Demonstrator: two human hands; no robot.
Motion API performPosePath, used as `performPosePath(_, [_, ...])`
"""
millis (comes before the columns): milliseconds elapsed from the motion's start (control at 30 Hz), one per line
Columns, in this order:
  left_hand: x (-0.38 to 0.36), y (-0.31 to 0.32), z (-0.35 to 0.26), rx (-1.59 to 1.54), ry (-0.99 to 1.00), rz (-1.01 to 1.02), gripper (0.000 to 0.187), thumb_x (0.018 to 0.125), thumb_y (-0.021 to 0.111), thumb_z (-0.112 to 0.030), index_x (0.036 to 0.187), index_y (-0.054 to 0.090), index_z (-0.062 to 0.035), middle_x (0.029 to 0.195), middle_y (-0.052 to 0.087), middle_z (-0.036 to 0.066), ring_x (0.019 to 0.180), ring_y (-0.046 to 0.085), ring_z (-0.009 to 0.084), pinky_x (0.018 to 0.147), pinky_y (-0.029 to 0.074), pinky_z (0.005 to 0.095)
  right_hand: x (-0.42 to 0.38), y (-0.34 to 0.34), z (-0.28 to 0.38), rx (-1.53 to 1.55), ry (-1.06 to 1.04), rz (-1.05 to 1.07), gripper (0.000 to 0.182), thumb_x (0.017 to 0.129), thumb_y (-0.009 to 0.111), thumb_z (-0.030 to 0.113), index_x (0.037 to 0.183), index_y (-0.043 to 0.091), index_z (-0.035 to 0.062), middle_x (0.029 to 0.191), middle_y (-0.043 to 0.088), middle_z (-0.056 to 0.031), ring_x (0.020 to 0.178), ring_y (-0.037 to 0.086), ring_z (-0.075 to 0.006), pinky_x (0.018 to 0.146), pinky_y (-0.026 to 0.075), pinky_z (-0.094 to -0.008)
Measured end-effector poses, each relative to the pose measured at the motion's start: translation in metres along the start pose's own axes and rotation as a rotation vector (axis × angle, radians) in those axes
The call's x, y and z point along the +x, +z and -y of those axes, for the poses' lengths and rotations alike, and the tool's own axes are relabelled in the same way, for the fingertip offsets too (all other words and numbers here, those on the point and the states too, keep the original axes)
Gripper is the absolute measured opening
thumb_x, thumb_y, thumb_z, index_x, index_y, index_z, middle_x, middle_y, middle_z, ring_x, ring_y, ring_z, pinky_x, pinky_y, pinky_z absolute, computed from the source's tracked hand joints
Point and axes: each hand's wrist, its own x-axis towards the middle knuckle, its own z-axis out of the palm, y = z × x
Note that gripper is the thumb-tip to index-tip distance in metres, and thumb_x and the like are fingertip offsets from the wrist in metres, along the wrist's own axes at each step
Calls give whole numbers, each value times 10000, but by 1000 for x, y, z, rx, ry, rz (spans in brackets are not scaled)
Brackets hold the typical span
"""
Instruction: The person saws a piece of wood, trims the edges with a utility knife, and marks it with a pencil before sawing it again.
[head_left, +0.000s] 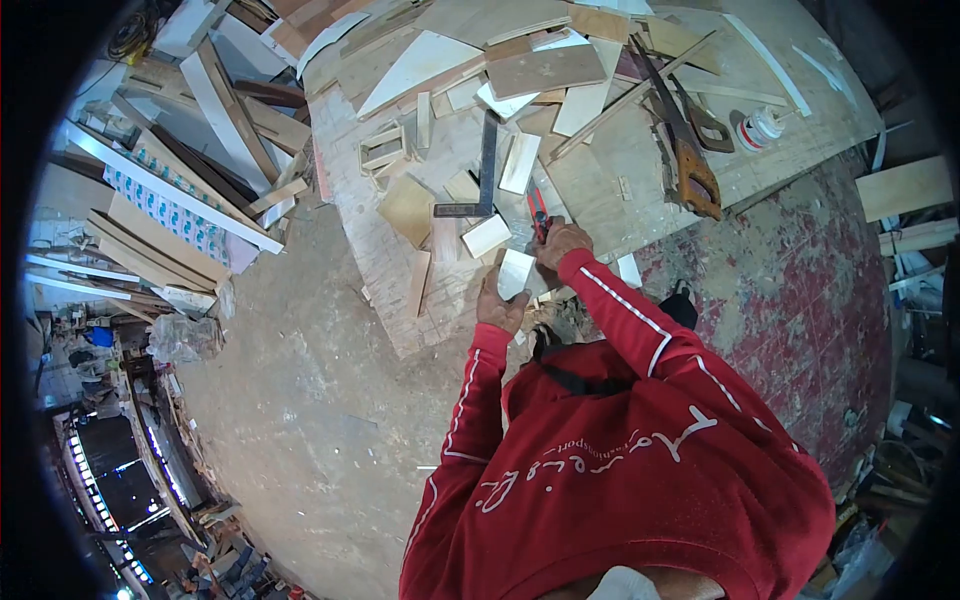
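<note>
My left hand is closed around the near end of a small pale wood block, its light face turned up. Just to the right, my right hand is closed on a slim red-and-dark hand tool, whose tip points away from me over the worktable. The fingers hide the tool's near end. Another pale block lies just beyond my left hand. Past it, a dark try square rests on the boards. A longer light block is beside the square.
Hand saws lie at the table's right, near a white tub. Stacked offcuts and boards cover the far side. A small wooden frame sits at left. Long planks lean on the left, above the concrete floor.
</note>
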Motion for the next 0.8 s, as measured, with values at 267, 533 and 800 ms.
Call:
performPosePath(267, [-9, -5, -4, 36, 1, 31, 581, 677, 717, -60, 1206, 483, -9, 1055, 603, 159, 975, 603, 266, 845, 478, 345, 46, -5, 5, 84, -119, -205, 525, 769, 633, 436, 1034, 523, -4, 918, 647, -219, 873, 626, -378, 796, 491, -435])
performPosePath(533, [-13, 5, 7, 110, -29, 46, 614, 677, 716, -69, 1237, 469, -12, 1104, 584, 177, 1009, 586, 279, 870, 466, 349, 53, -22, 9, -47, -118, -39, 548, 743, 692, 352, 1076, 468, -21, 967, 636, -217, 969, 616, -347, 842, 498, -405])
performPosePath(800, [-6, 11, -5, 83, -20, 89, 660, 682, 715, -65, 1278, 437, -9, 1109, 574, 174, 1028, 576, 273, 897, 452, 335, 61, -15, 17, 177, -146, -411, 418, 782, 624, 190, 1124, 492, -10, 1019, 593, -228, 909, 609, -377, 810, 503, -402])
